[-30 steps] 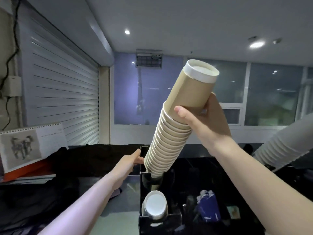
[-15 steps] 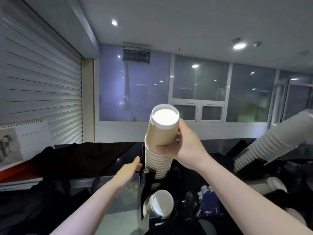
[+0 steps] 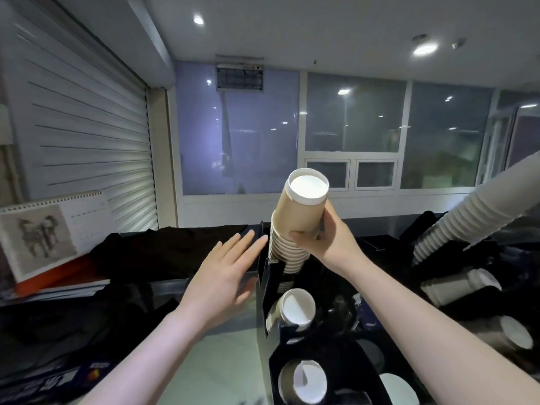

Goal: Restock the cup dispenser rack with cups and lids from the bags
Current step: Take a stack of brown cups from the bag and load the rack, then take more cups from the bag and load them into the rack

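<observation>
Dim windows and a slatted white shutter [image 3: 87,135] backed the dark desk [image 3: 222,355] in the head view, with recessed ceiling lights glowing above. On that desk stood the black cup dispenser rack [image 3: 264,314], its front openings showing the white bottoms of cups already loaded. The right hand [image 3: 327,244] gripped a stack of brown paper cups [image 3: 295,229], fingers and thumb curled round the outermost cup, bottom end up and tilted slightly toward the camera. The lower end of the stack sat inside the top rear opening of the rack. The left hand [image 3: 225,276] hovered just beside the rack's left wall, fingers straight and spread, palm facing the stack, holding nothing; whether its fingertips touched the rack could not be told. A long sleeve of white cups [image 3: 473,217] slanted in from the right edge, well apart from both hands. A spiral calendar [image 3: 49,235] leaned at the left, above dark fabric [image 3: 163,252] heaped along the desk.
</observation>
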Demonstrator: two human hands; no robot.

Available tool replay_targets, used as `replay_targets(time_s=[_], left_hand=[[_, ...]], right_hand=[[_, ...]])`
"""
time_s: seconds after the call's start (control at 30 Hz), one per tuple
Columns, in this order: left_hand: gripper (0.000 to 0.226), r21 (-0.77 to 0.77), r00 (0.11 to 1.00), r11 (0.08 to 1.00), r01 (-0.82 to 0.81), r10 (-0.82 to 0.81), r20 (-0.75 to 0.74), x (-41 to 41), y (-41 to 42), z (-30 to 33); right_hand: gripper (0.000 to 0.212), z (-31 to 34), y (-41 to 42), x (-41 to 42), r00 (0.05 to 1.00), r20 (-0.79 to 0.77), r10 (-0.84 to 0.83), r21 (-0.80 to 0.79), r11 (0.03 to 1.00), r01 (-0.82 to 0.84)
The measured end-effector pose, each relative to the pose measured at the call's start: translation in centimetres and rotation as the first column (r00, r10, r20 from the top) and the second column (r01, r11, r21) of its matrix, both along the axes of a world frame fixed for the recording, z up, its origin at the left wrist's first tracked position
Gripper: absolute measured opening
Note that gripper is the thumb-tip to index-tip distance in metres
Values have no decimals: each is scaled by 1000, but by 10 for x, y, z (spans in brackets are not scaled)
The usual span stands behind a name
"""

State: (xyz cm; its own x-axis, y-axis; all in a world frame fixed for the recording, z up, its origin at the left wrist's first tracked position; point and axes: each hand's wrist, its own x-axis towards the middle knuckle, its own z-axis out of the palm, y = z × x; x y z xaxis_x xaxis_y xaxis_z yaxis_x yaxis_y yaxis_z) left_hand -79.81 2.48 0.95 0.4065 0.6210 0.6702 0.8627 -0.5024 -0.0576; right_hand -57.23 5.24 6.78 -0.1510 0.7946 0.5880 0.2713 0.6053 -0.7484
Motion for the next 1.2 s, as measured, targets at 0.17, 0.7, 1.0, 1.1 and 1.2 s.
replay_targets(time_s=[0.17,0.7,1.0,1.1,1.2], left_hand=[[61,190,997,982,3,12,-78,7,-37,16],[54,77,955,953,292,-287,-67,356,-98,-8],[57,-25,820,822,568,-569,-63,627,-112,-23],[58,-114,729,729,675,-683,-50,710,-115,-33],[59,-137,619,616,776,-785,-20,797,-116,-33]], right_hand=[[65,-11,-14,14,980,173,-99,8,995,99],[46,-63,-186,367,658,630,-414,193,903,383],[32,-80,-284,584,455,569,-685,233,665,710],[29,-100,-304,639,385,572,-724,199,579,791],[22,-110,-317,692,288,558,-778,221,473,853]])
